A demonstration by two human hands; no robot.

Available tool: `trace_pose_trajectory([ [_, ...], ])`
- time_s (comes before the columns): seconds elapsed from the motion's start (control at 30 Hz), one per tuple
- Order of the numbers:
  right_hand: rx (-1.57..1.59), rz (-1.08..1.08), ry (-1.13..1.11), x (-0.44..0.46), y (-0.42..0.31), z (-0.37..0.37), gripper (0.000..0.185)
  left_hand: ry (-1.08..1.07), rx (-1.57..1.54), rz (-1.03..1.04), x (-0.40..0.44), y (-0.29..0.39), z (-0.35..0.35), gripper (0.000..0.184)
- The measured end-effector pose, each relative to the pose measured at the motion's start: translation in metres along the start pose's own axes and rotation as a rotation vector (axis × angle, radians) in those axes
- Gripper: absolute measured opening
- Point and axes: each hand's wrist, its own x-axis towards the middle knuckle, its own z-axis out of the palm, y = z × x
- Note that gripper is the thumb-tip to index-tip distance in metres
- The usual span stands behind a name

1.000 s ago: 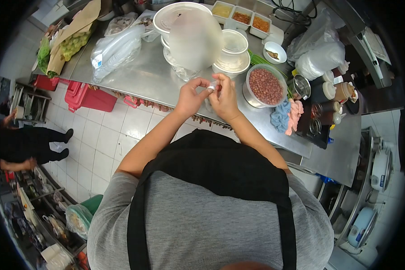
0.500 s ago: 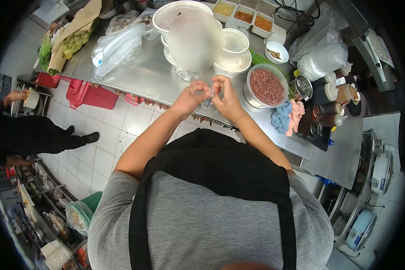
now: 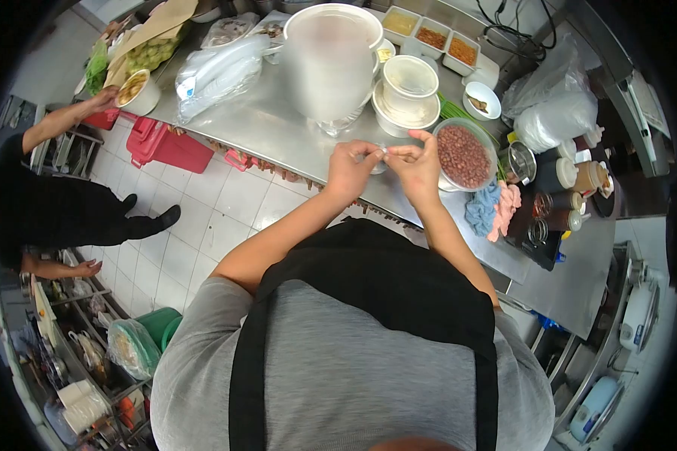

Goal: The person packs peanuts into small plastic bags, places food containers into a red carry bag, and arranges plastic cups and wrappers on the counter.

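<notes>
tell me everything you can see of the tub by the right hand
The tub is round, lidless and upright on the steel counter, well filled with small reddish-brown pieces, perhaps beans or peanuts. Its wall and rim look pale and translucent, like plastic. A blue cloth lies by its near side, green stalks beyond it, and the right hand is at its left edge; whether any of these touches it is unclear.

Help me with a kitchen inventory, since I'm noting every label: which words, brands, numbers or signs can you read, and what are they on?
No text can be read in this picture.
Blue mark on the plastic-wrapped bundle: too small and blurred to read.
Front panel of the white appliance at right: any lettering is too small to read.
</notes>
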Motion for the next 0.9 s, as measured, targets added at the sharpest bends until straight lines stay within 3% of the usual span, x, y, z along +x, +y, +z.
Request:
trace_pose_trajectory([
  [0.2,0.052,0.023,-0.062,0.005,0.001,-0.006,0.057,-0.060,0.181,-0.016,0.000,0.018,-0.008,0.015],
  [0.3,-0.020,0.008,-0.109,0.007,-0.001,-0.006,0.055,-0.122,0.123,-0.146,0.003,0.021,-0.009,0.015],
  [0.53,-0.209,-0.318,-0.081,-0.001,0.012,0.007,0.046,-0.145,-0.083,-0.207,0.008,0.000,-0.013,0.023],
  [0.67,0.160,-0.205,-0.079,0.004,0.021,0.005,0.044,-0.090,0.229,0.002,0.002,-0.002,-0.012,0.018],
  [0.77,0.240,-0.177,-0.038,0.004,0.029,0.004,0.043,-0.080,0.324,0.085,0.001,0.002,-0.012,0.018],
  [0.9,0.108,-0.289,-0.032,-0.002,0.030,0.007,0.037,-0.084,0.434,0.181,0.000,0.003,-0.012,0.019],
])
